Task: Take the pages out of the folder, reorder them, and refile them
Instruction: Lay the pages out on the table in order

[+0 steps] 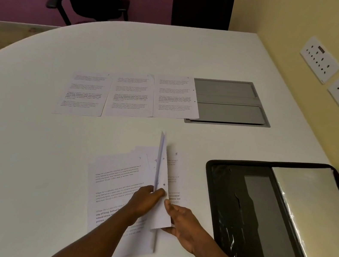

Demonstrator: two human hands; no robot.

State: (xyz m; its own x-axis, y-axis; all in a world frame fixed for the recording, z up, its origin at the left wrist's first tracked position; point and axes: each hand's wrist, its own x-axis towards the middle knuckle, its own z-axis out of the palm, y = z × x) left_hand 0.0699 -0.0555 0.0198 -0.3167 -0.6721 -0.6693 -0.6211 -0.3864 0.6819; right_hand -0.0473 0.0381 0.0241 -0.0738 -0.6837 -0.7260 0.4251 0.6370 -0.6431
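Low in the middle of the frame, the left hand [147,199] pinches a raised sheet [160,192] held almost edge-on, thumb and fingers closed on its near part; the right hand [183,223] holds the same sheet's lower corner from the other side. Beneath them a loose stack of pages [114,189] lies fanned on the white table [24,148], with handwritten corner numbers: a clear 5, what looks like a 9, and one too faint to read. The printed text begins "Village life is a peaceful…". Above centre, three pages [131,94] lie side by side in a row, the right one overlapping a grey cable hatch [232,103]. The black zip folder [272,219] lies open at lower right, its clear sleeves looking empty. I judge the pages are out, sorting is partway, and refiling is not yet begun
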